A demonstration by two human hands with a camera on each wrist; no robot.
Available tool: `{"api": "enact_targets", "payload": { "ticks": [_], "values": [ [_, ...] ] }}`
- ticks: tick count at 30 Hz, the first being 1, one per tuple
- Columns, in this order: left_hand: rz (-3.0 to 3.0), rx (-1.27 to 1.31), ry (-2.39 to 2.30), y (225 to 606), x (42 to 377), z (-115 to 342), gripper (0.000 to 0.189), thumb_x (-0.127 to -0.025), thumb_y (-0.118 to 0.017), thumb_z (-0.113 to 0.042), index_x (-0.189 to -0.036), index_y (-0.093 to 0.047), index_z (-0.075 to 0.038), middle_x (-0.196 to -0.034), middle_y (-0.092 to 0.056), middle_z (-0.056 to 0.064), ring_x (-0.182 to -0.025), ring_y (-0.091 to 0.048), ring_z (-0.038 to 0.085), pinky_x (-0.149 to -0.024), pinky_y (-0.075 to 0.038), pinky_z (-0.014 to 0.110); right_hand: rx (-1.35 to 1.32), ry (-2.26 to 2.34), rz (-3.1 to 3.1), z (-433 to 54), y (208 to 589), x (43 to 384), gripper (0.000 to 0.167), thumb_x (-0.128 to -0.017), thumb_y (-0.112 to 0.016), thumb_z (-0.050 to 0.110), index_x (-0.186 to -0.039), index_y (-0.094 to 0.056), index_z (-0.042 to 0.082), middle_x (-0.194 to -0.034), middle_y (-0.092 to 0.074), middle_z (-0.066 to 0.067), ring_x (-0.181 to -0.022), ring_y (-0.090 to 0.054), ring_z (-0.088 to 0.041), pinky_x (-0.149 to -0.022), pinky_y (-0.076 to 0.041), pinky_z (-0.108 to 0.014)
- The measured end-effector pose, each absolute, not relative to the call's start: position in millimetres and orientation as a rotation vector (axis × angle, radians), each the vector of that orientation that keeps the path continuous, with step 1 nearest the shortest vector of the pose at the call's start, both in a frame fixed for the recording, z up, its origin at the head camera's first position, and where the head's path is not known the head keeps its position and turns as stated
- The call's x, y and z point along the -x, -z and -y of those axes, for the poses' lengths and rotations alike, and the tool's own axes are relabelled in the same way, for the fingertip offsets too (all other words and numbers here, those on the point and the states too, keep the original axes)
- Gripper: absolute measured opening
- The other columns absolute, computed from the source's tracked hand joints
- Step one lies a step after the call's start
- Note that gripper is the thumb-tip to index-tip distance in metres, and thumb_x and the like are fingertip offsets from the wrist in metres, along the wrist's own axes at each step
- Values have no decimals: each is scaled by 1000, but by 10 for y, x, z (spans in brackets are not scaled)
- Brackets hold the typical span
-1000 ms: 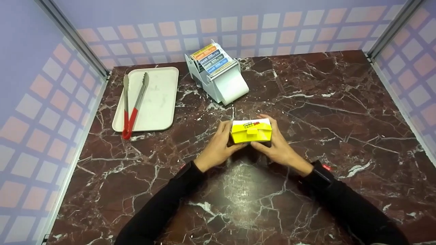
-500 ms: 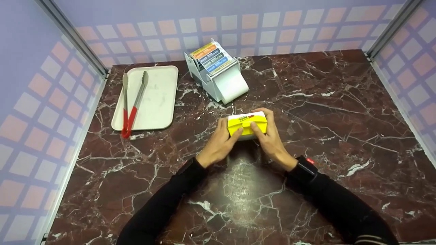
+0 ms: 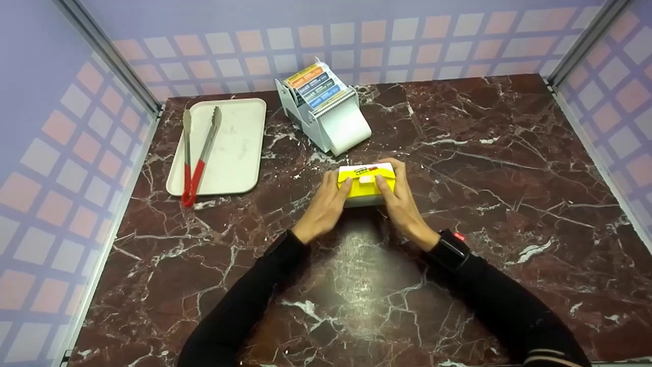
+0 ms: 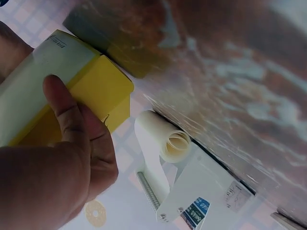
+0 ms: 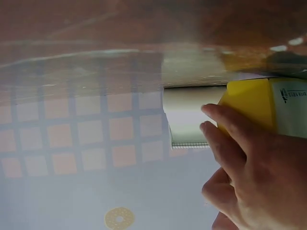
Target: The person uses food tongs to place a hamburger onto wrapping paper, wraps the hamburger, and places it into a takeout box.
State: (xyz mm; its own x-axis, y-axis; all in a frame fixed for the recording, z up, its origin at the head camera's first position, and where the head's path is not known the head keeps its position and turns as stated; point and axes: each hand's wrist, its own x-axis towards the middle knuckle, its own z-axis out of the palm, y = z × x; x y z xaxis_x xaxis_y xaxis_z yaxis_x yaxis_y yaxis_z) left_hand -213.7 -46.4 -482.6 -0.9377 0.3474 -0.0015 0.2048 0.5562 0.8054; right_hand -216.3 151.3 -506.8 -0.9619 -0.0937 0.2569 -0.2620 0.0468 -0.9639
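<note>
A small yellow and white carton point(image 3: 363, 190) with a closed lid and a front tab stands between both hands in the head view. The left hand point(image 3: 323, 206) grips its left side, the thumb lying on the front face beside the tab. On the other side the right hand point(image 3: 406, 206) holds the carton, its thumb also against the front near the tab. In the left wrist view, the left hand point(image 4: 72, 143) lies along the carton's yellow end point(image 4: 103, 84). The right wrist view has the right hand's fingers point(image 5: 232, 127) over the opposite yellow end.
Beyond the carton stands a label dispenser point(image 3: 321, 97) with a white paper roll point(image 3: 351, 135) hanging at its front. A cream tray point(image 3: 237, 148) at the left bears red-handled tongs point(image 3: 195, 178). Patterned walls point(image 3: 372, 46) border the dark marble table point(image 3: 509, 168).
The carton has moved slightly back and to the left, and more of its pale lower front shows. Both thumbs have shifted from its lower edge up onto the front, either side of the tab.
</note>
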Motion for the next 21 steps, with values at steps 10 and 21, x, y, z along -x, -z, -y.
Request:
{"api": "enact_targets", "payload": {
  "ticks": [10,21],
  "values": [
    [-2680,-475,-1312,4846,2143,409,69,-107,-41,-49,-156,-31,-1,-143,-44,17,-133,-47,32,-120,-38,52,-306,-1968,2214,-1502,5082,2178,40,-105,-58,16,-140,-42,5,-118,-59,-10,-96,-56,-22,-85,-47,-30],
    [-2626,-289,-1312,4796,2082,367,81,-105,-36,-58,-162,-21,-3,-167,-25,23,-153,-28,41,-125,-24,63,-334,-1914,2207,-1430,4875,2072,48,-97,-62,6,-137,-40,-9,-120,-58,-18,-97,-57,-14,-87,-50,-24]
  ]
}}
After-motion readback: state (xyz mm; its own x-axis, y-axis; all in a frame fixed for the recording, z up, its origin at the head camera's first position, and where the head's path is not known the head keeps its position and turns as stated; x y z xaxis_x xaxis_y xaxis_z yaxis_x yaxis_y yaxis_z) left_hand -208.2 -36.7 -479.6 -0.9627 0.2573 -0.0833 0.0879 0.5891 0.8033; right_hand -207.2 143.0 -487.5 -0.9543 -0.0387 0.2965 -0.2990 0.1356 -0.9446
